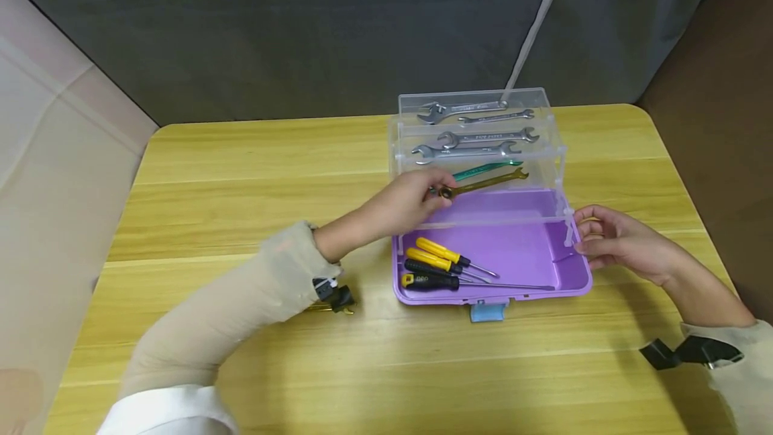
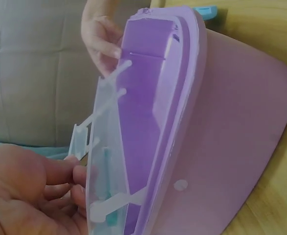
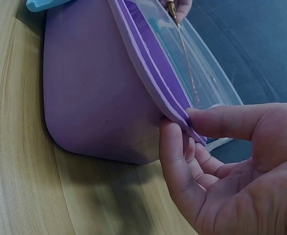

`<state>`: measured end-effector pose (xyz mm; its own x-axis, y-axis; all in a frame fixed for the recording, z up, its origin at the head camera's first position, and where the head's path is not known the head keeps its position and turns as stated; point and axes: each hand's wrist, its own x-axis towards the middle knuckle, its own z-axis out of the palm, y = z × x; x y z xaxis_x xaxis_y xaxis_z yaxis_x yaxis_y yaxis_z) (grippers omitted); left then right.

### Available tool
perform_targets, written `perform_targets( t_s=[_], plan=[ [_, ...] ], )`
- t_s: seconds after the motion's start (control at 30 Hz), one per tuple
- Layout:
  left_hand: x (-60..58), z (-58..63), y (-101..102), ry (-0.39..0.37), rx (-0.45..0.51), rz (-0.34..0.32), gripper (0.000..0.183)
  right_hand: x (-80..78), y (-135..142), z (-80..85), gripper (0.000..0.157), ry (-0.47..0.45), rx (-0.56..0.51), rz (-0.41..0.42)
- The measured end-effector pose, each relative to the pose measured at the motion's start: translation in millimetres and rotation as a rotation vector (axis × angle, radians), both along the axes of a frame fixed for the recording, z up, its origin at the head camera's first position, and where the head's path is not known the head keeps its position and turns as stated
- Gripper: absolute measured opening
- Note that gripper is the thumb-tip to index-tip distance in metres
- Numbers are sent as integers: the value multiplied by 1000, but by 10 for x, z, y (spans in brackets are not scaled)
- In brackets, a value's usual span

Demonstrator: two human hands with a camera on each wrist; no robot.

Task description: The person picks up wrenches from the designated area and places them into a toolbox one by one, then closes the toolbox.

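My left hand [image 1: 417, 200] pinches a gold-coloured wrench [image 1: 489, 183] by its ring end, over the clear tiered trays [image 1: 477, 217] of a purple toolbox [image 1: 580, 280]. Just behind it lies a green wrench [image 1: 483, 170], partly hidden by the fingers. Several silver wrenches [image 1: 483, 136] rest in the upper trays, an adjustable wrench [image 1: 435, 111] among them. With thumb and fingers my right hand [image 3: 231, 171] grips the box's right rim. Inside the purple base are yellow-handled screwdrivers [image 1: 431, 259] and black-handled screwdrivers [image 1: 429, 281].
A blue latch [image 1: 487, 312] hangs from the front of the box. On the wooden table [image 1: 253, 186], gold-coloured metal pieces [image 1: 338, 307] show partly below my left forearm. A dark curtain [image 1: 302, 32] stands behind the table, and a brown panel [image 1: 712, 86] at the right.
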<state>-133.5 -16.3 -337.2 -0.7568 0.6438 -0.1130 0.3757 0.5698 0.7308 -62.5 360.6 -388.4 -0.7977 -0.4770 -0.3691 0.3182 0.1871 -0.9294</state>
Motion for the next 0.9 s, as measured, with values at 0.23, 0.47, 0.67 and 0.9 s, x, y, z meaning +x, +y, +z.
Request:
perform_targets(
  t_s=[0.23, 0.47, 0.67, 0.9],
  plan=[
    [-11, -58, 136, 148, -67, -25, 32, 0, 5, -3, 30, -1, -11, -5],
    [-13, -140, 221, 325, -169, -65, 30, 0, 5, -4, 29, -2, -18, -5],
    [-11, -150, 243, 376, -238, -46, 28, -1, 0, 1, 29, -1, -26, -1],
    [-8, -152, 245, 386, -230, -33, 27, 3, -1, 3, 29, -1, -13, -4]
  ],
)
